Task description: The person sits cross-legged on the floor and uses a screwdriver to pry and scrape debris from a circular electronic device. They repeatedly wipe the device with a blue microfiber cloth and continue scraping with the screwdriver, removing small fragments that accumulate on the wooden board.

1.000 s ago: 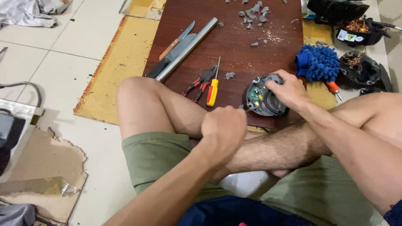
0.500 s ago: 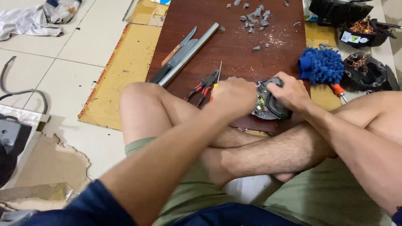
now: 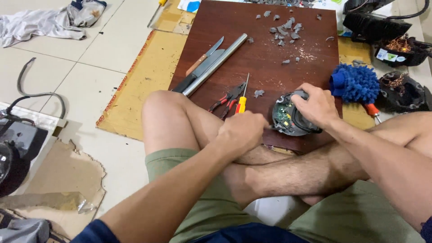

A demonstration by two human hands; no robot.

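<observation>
My right hand [image 3: 317, 108] clamps the round motor [image 3: 290, 119].
My left hand [image 3: 240, 132], fisted, presses beside it on the brown board [image 3: 265, 49].

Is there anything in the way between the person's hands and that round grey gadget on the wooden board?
Nothing visible. The right hand already grips the round grey device from its far side. The left hand, closed in a fist, sits right at the device's near edge. The pliers and yellow-handled screwdriver lie off to the side on the board.
</observation>
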